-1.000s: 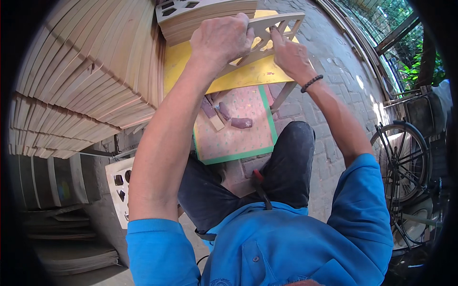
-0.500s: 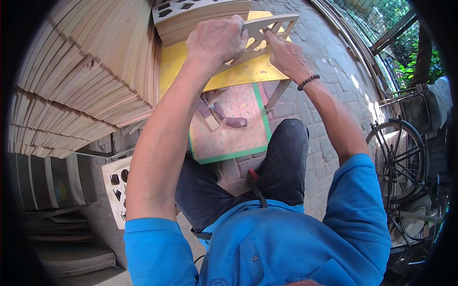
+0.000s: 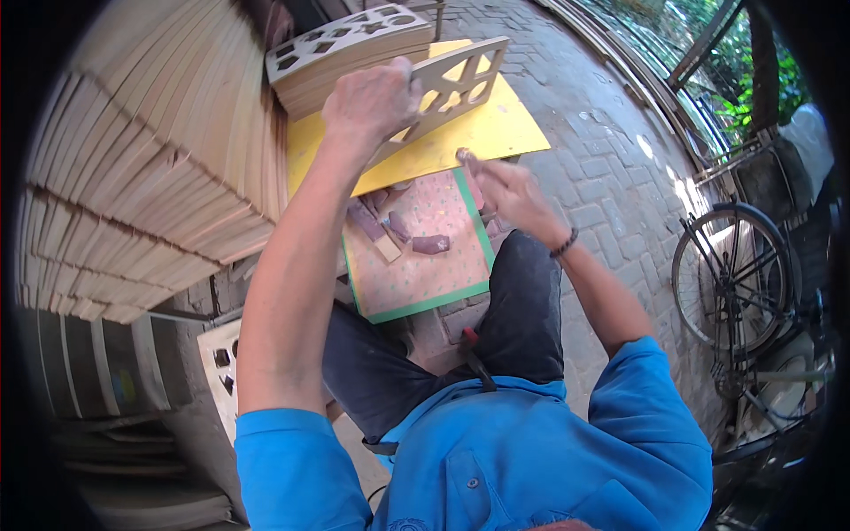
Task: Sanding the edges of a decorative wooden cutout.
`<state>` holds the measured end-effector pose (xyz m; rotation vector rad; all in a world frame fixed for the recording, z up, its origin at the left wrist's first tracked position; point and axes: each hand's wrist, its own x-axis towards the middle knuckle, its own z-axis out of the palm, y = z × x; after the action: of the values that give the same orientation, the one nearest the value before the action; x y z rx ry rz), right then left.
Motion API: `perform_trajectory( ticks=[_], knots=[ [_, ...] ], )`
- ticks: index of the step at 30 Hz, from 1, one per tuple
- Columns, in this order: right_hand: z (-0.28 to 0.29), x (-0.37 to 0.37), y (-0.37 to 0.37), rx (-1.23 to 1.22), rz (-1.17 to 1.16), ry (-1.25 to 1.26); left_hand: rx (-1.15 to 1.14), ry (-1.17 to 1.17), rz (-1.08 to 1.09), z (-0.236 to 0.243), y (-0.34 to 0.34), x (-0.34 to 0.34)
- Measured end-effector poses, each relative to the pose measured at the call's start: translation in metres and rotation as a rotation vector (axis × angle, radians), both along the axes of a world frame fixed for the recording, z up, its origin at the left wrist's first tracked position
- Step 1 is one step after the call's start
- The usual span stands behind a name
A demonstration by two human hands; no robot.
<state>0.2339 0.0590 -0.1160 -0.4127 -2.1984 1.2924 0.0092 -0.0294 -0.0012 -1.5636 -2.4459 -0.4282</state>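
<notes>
My left hand grips the upper edge of a wooden panel with cut-out shapes. The panel stands tilted on its long edge on a yellow tabletop. Just off the table's near edge, my right hand is apart from the panel, with a dark bead bracelet at the wrist. Its fingers are drawn together and blurred; a small brownish tip shows at them, and I cannot make out what it is. Below lie purple-brown pieces like sandpaper and a small wood block on a pink, green-edged board.
A stack of similar cut-out panels sits at the table's back left. Tall piles of wooden boards fill the left side. Another cut-out panel leans beside my left arm. A bicycle stands at the right on brick paving.
My right hand has left the panel's cut-outs and come down toward me. My left hand keeps its hold on the panel, which sits slightly lower and further left in the picture as the view shifted.
</notes>
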Motion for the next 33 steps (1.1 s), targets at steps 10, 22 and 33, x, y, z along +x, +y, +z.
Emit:
perform_trajectory(
  ticks=[10, 22, 33],
  knots=[
    [0.005, 0.049, 0.01, -0.318, -0.259, 0.006, -0.068, 0.135, -0.092, 0.005, -0.003, 0.002],
    [0.011, -0.034, 0.072, 0.38, -0.401, -0.19, -0.091, 0.138, -0.055, 0.007, 0.004, -0.004],
    [-0.02, -0.098, 0.118, -0.893, -0.137, 0.323, -0.088, 0.132, -0.073, 0.006, 0.006, -0.016]
  ],
)
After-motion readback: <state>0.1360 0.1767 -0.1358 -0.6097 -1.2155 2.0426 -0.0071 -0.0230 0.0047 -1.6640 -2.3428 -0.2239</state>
